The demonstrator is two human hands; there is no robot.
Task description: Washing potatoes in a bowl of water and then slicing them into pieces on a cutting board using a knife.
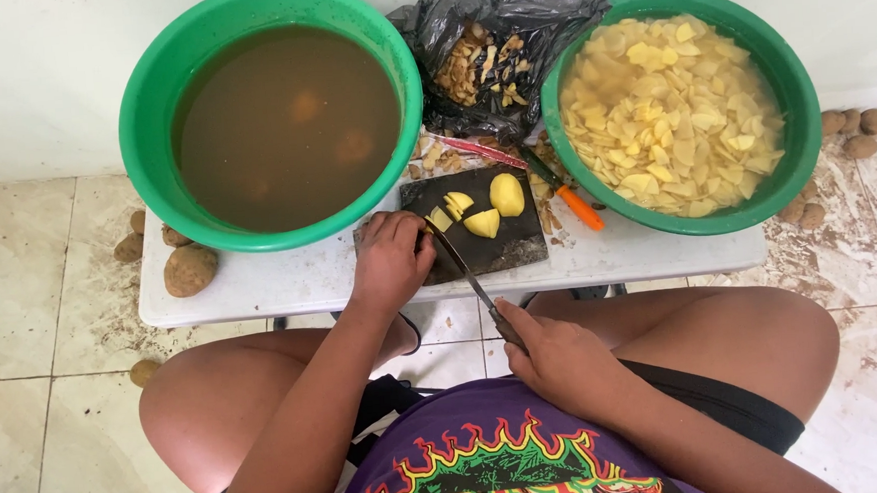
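My right hand (556, 355) grips the handle of a long knife (456, 262) whose blade reaches up over a dark cutting board (503, 243). At the board's left edge, my left hand (391, 261) holds a small piece of peeled potato against the blade. Several cut potato pieces (459, 205) and a larger peeled half (506, 194) lie on the board.
A low white table (290, 279) carries a green basin of brown water (282, 120) at left, a green basin of sliced potatoes (679, 109) at right, and a black bag of peelings (489, 59) between them. An orange-handled peeler (578, 207) lies beside the board. Unpeeled potatoes (190, 270) sit on the tiled floor.
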